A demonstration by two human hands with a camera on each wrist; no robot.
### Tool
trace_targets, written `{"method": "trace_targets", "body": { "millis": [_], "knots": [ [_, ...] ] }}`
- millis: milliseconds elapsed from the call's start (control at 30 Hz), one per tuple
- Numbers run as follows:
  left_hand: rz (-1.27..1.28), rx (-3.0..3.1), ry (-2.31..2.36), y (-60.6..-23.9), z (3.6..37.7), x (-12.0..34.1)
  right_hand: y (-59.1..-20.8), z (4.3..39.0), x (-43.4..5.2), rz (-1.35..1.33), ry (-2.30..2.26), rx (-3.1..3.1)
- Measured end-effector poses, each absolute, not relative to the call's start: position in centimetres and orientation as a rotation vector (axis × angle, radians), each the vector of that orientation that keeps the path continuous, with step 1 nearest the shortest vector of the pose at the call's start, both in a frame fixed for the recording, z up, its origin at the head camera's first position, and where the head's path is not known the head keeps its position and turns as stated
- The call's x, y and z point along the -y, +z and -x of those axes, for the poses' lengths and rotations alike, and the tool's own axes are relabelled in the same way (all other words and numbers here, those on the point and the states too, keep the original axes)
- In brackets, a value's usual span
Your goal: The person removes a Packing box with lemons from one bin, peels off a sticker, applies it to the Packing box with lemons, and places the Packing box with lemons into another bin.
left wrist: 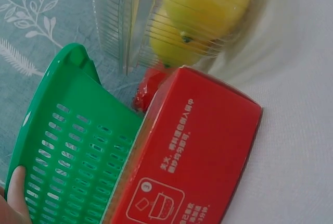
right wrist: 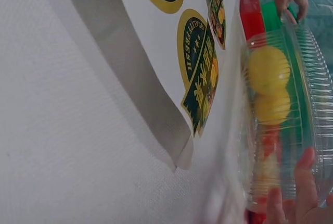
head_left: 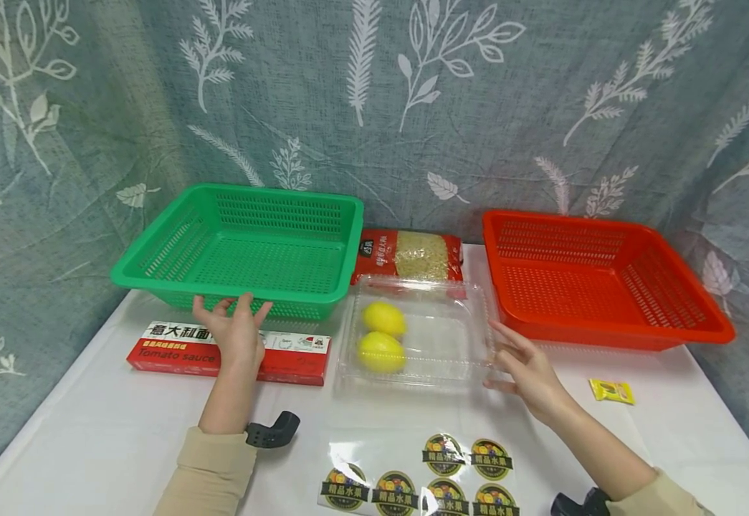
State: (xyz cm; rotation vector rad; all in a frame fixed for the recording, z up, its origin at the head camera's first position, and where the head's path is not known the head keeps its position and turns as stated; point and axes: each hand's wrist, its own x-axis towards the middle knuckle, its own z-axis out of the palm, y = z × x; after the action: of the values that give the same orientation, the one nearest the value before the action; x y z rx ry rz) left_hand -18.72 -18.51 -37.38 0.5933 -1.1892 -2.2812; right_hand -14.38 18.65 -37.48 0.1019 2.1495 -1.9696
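A clear plastic box (head_left: 441, 351) with its lid down holds two lemons (head_left: 382, 351) on its left side. My right hand (head_left: 532, 376) is at the box's right end, fingers spread and fingertips right at its side. In the right wrist view, those fingers (right wrist: 306, 182) overlap the clear wall. My left hand (head_left: 235, 333) reaches over a red-and-white tomato sauce box (head_left: 174, 355). Its fingers are spread at the front rim of the green basket (head_left: 348, 287), and in the left wrist view a finger (left wrist: 18, 195) lies against that rim.
A red basket (head_left: 606, 333) stands at the back right. Behind the plastic box lies a red bag of pasta (head_left: 422, 254). A small yellow packet (head_left: 611, 391) lies at the right. Near the front edge is a sheet of round fruit stickers (head_left: 374, 448), with one edge lifted.
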Motion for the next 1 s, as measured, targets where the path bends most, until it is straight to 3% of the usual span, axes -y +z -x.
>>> {"method": "trace_targets", "body": {
  "millis": [1000],
  "knots": [
    [-0.560, 1.173, -2.295, -37.90, 18.82, 18.31, -38.40, 14.45, -18.90, -0.049, -1.905, -2.174]
  ]
}}
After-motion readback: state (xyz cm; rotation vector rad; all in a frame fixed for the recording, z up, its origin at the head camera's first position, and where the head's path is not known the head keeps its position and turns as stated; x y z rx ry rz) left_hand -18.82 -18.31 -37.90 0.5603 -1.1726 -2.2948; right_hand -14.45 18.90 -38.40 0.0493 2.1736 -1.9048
